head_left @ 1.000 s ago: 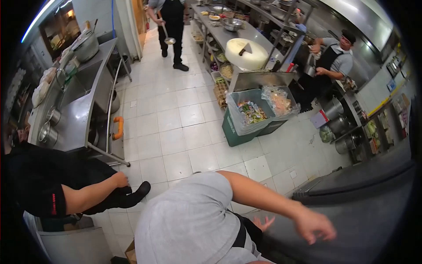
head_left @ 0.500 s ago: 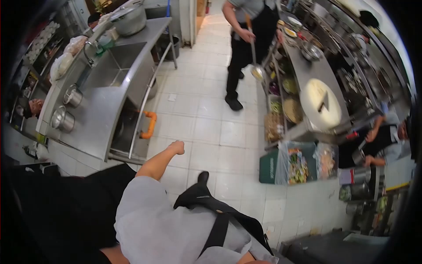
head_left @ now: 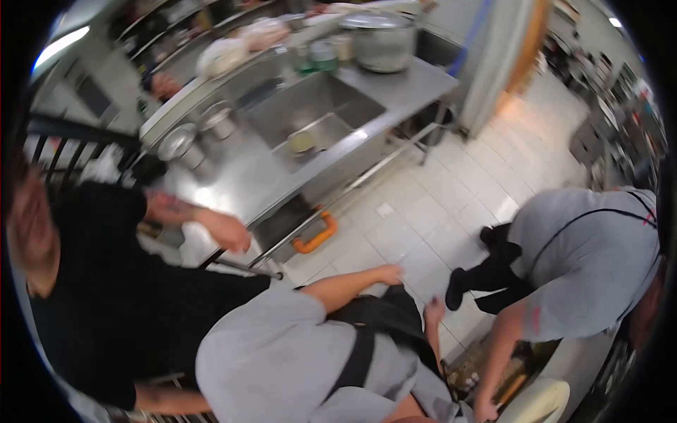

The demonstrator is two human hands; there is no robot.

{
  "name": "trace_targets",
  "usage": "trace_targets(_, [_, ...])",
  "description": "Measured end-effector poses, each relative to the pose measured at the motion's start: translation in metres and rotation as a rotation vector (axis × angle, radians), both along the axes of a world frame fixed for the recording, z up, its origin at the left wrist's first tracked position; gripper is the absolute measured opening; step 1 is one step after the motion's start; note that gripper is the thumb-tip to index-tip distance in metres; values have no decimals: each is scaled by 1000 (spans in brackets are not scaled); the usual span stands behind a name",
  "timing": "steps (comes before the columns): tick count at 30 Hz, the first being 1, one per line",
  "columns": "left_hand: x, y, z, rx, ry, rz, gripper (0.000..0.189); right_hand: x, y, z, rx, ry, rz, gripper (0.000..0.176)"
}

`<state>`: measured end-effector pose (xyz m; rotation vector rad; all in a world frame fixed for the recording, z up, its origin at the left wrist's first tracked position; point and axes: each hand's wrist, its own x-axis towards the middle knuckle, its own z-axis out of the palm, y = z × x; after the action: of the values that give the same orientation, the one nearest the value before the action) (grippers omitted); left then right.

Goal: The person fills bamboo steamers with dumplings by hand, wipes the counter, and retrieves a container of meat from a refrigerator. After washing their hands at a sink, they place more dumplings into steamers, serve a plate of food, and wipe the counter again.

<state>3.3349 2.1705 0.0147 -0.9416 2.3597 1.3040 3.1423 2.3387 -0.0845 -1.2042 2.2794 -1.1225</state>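
Observation:
My left hand (head_left: 390,274) hangs in front of my body with its fingers curled closed, and no object shows in it. Past my apron (head_left: 384,317) is my right hand (head_left: 435,309), small and blurred; its fingers are not clear enough to read. Both hands are over the tiled floor (head_left: 402,225), and neither touches a worktop. An orange pipe bend (head_left: 316,234) under the steel sink counter is the nearest fixture to my left hand.
A person in black (head_left: 176,282) stands close on my left. Another in grey (head_left: 585,261) bends on my right, a hand near a pale rounded tub (head_left: 539,403). The steel sink (head_left: 317,106) counter ahead carries metal pots (head_left: 182,146) and a big lidded pot (head_left: 383,42).
My view has swung left, so the sink counter sits nearer the middle. The person in grey is now close on my right. My right hand has come into view.

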Motion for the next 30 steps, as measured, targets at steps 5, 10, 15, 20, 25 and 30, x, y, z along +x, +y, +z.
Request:
trace_targets(5, [129,-5,-27,386,-84,550,67,-113,-296,163,207,-174,238,30])
trace_targets(10, [265,-36,34,264,-716,959,68,-184,-502,295,419,-274,409,45])
trace_targets(15, [83,-241,-22,373,-519,976,71,-304,-630,250,94,-15,498,57])
trace_targets(20, [-241,-519,-53,779,-342,878,74,-429,-605,203,-253,-1691,-22,66])
trace_targets(25, [-604,-746,67,-242,246,126,54,-491,-539,121,-718,-2188,-428,66])
trace_targets(30, [-881,-792,193,-79,718,-131,38,-634,-593,-52,0,-1445,-822,28])
